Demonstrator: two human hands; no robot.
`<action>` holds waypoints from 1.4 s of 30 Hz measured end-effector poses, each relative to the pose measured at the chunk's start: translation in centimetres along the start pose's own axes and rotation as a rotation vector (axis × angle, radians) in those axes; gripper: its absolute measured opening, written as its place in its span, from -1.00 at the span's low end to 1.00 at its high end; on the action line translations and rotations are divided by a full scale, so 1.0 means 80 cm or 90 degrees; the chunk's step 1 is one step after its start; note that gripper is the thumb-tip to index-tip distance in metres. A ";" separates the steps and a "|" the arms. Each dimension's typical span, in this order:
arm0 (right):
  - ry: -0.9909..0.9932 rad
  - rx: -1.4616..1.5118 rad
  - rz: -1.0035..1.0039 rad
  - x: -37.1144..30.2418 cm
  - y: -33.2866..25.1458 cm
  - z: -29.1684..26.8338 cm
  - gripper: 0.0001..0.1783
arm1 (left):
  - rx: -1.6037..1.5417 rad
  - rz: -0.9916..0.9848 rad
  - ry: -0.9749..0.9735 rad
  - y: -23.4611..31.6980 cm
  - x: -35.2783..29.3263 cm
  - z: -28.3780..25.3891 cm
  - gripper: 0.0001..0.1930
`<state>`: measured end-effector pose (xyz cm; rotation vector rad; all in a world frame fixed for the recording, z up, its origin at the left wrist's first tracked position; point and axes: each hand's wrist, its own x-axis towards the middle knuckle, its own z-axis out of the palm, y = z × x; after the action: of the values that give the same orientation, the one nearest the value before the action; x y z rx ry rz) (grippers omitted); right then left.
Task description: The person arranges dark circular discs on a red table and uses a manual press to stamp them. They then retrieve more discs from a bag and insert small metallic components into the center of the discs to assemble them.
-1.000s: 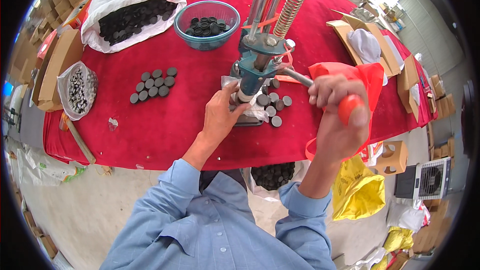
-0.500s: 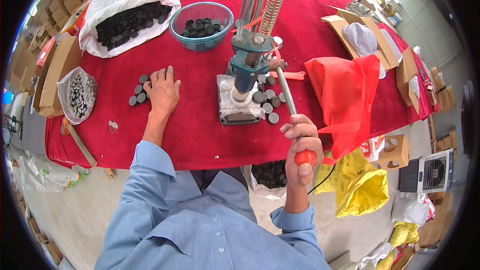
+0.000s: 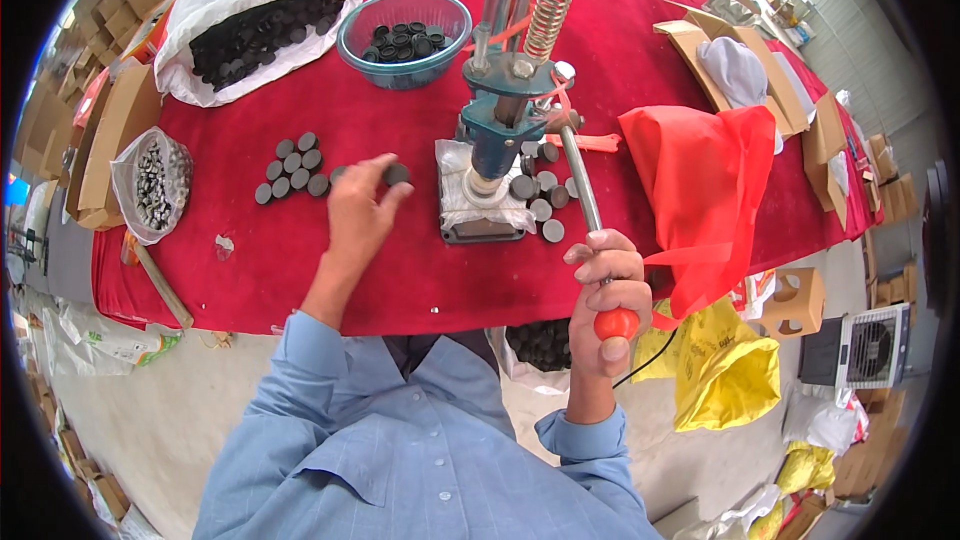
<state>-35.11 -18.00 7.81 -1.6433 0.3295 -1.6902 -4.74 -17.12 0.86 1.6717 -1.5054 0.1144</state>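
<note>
My left hand (image 3: 360,208) is over the red cloth, left of the hand press (image 3: 493,130). Between its thumb and forefinger it pinches a black round cap (image 3: 397,174). Several more black caps (image 3: 300,178) lie flat in a loose cluster to the left of that hand. My right hand (image 3: 610,290) is wrapped round the press's metal lever (image 3: 580,175), by its red ball knob (image 3: 616,324). White plastic covers the press base (image 3: 480,234), and the ram comes down to a pale ring there. Grey and black caps (image 3: 541,210) lie beside the base on the right.
Behind the left hand stand a blue-green bowl (image 3: 350,45) of caps and a white sack (image 3: 180,80) of caps. A bag of small metal parts (image 3: 152,190) and a wooden-handled tool (image 3: 162,285) are at left. A red cloth bag (image 3: 700,180) lies right of the lever.
My left hand has moved right from the cap cluster toward the press, with a cap in its fingers. More of the cluster shows. The right hand stays on the lever.
</note>
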 end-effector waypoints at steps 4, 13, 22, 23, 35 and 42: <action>-0.036 -0.034 0.028 0.016 -0.015 -0.006 -0.29 | -0.116 -0.030 -0.050 0.054 -0.009 0.021 -0.44; -0.101 0.001 0.087 0.138 -0.048 0.000 -0.42 | -0.176 -0.045 -0.034 0.079 -0.007 0.041 -0.39; -0.067 0.046 0.092 0.138 -0.045 0.012 -0.46 | -0.156 0.003 -0.013 0.096 0.014 0.067 -0.40; -0.065 0.046 0.077 0.126 -0.044 0.011 -0.45 | -0.154 0.005 -0.012 0.098 0.013 0.061 -0.42; -0.032 -0.004 0.036 0.002 -0.003 -0.008 -0.34 | 0.260 -0.093 -0.103 -0.030 -0.025 -0.031 -0.60; -0.022 -0.036 0.061 0.010 -0.013 -0.006 -0.30 | 0.036 -0.197 -0.018 -0.019 -0.035 -0.035 -0.52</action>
<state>-35.84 -17.98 8.96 -1.6692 0.4351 -1.5923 -2.94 -13.37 0.17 1.9372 -1.2551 -0.0333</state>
